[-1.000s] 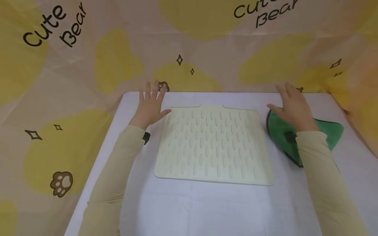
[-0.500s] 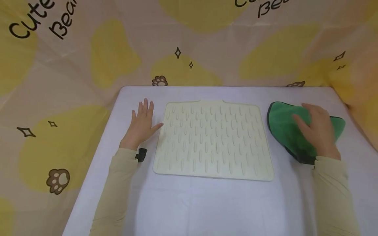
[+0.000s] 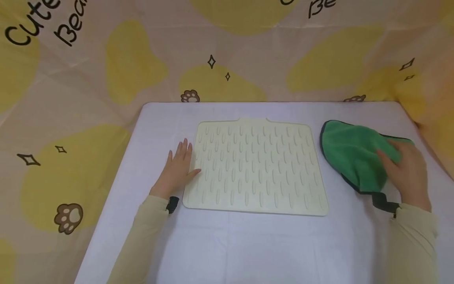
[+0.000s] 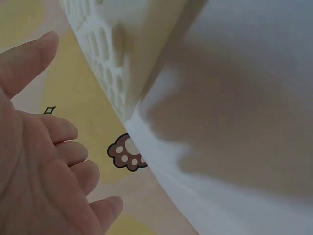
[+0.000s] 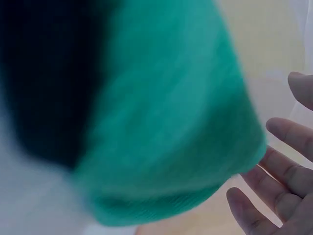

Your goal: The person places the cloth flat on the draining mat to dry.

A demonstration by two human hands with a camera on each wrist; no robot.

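A cream rectangular mat [image 3: 255,169] with rows of raised oval ridges lies flat on the white table. By its left edge is my left hand [image 3: 175,171], fingers extended and thumb tip over the edge in the head view. The left wrist view shows that hand [image 4: 44,161] holding nothing, a gap between it and the mat [image 4: 110,44]. A rumpled green cloth [image 3: 354,154] with dark edging lies right of the mat. Over its right end is my right hand [image 3: 409,173]; in the right wrist view its loosely bent fingers [image 5: 249,210] are beside the cloth [image 5: 171,98]. Contact is unclear.
The white-covered table [image 3: 227,248] ends at a back edge against a printed curtain [image 3: 241,43] with yellow patches and lettering. More curtain hangs at the left and right sides. A dark wrist strap [image 3: 172,205] shows at the left sleeve.
Both hands have come back from the table's far edge. The left hand moved nearer, beside the mat's left edge; the right moved right and nearer across the cloth. The view tilted slightly down.
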